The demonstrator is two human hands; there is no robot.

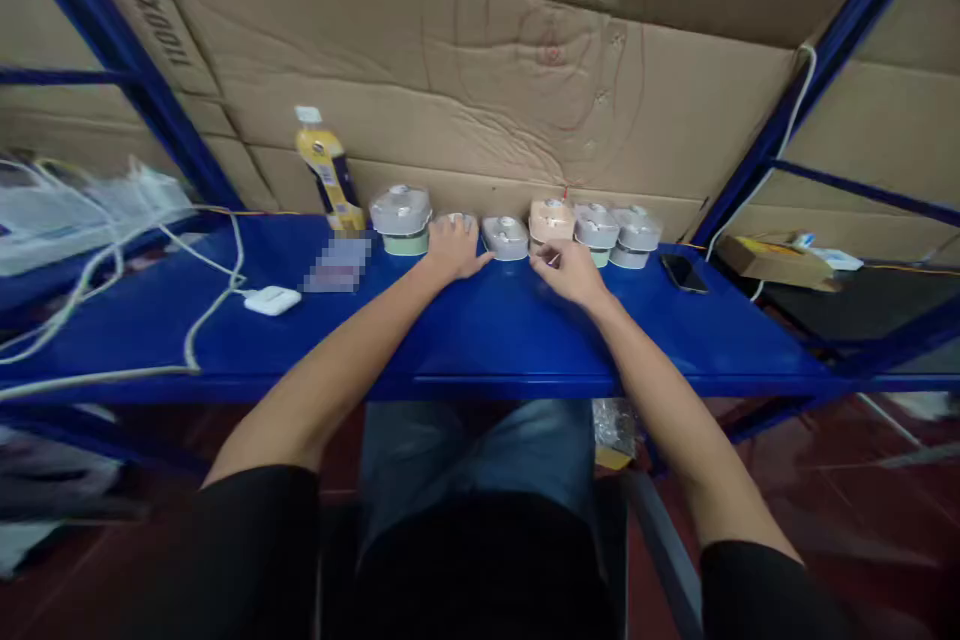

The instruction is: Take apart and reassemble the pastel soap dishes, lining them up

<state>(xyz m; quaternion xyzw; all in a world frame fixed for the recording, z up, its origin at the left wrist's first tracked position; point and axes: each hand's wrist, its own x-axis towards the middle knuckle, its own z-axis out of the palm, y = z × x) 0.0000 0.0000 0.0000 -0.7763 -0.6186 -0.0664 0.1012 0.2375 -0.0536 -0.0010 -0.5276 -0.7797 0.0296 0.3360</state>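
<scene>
A row of small lidded containers stands along the back of the blue table. My left hand lies over one clear-lidded container, fingers stretched across its top and thumb out to the right. Just right of it sits a low container with a grey translucent lid. My right hand is closed in a pinch in front of a peach container; a small pale bit shows at its fingertips, too small to name. Beyond that hand are a green-based container and a grey one. Another green-based container stands to the left.
A yellow-labelled bottle stands at the back left, near a blurred packet. A white charger-like box and looping white cables lie left. A phone lies right. Cardboard walls the back; blue posts flank it.
</scene>
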